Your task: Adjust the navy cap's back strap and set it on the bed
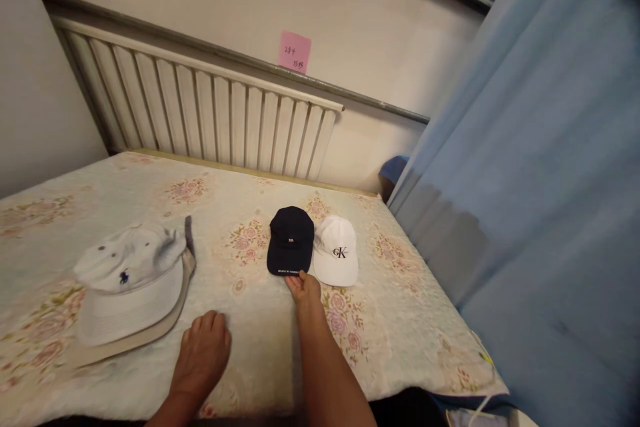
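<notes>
My right hand (304, 288) pinches the brim of a black baseball cap (291, 233), thumb on top and fingers under the edge. The cap has a small light emblem and small white lettering along its brim. Close against its right side sits a white baseball cap (335, 243) with dark letters on the front. My left hand (205, 345) rests on the bed with its fingers curled in and nothing visible in them. To its left, a white baseball cap with a dark blue emblem (130, 273) lies stacked over a beige cap (167, 327), which is mostly hidden.
A flowered cover (210, 240) spreads over the bed. Behind it are a white radiator (215, 107) and a wall with a pink note (295, 51). A blue curtain (525, 200) hangs along the right side, with a dark blue item (393, 169) partly behind it.
</notes>
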Motion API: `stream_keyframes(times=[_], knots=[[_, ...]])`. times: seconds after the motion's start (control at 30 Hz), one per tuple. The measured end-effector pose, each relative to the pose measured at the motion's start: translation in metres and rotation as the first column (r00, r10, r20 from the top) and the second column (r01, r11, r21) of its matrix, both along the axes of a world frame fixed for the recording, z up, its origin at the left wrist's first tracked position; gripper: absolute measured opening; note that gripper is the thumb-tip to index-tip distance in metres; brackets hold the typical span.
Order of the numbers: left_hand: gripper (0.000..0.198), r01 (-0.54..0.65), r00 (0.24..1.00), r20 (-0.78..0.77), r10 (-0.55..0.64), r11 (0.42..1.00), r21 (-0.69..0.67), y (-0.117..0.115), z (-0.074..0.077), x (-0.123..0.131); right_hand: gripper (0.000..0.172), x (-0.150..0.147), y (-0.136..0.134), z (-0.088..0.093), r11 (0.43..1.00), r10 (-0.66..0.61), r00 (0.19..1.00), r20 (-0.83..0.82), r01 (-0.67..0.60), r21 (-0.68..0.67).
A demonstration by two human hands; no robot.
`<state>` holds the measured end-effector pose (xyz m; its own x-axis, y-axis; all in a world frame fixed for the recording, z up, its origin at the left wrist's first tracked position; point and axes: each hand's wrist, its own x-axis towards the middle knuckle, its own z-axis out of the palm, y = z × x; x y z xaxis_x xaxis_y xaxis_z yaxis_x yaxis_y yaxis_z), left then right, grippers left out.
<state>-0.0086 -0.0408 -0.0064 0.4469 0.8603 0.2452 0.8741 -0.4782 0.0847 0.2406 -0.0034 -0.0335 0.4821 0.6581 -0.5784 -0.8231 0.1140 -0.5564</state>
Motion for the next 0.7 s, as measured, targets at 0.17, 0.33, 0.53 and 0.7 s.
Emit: stream_keyframes(times=[0.17, 0.33, 0.53, 0.7], knots=[[0.023, -0.024, 1.0, 0.002, 0.024, 1.0, -0.019, -0.0001, -0.0006, 0.0006, 0.024, -0.0033, -0.0088, -0.0053, 1.0, -0.02, 0.999, 0.049, 0.02, 0.011], [0.024, -0.018, 1.0, 0.001, 0.018, 1.0, -0.006, -0.0008, -0.0006, 0.0005, 0.008, -0.0064, -0.0099, -0.007, 0.999, -0.048, 0.994, 0.101, 0.045, 0.029], [0.022, -0.009, 1.0, 0.005, 0.009, 1.0, 0.007, -0.0006, -0.0001, -0.0004, 0.015, -0.0105, -0.0099, -0.0089, 0.996, -0.092, 0.981, 0.172, 0.087, 0.037], [0.023, -0.007, 1.0, 0.004, 0.007, 1.0, 0.025, 0.0002, -0.0017, -0.0006, 0.015, -0.0105, -0.0108, -0.0088, 0.996, -0.092, 0.972, 0.217, 0.09, 0.023]])
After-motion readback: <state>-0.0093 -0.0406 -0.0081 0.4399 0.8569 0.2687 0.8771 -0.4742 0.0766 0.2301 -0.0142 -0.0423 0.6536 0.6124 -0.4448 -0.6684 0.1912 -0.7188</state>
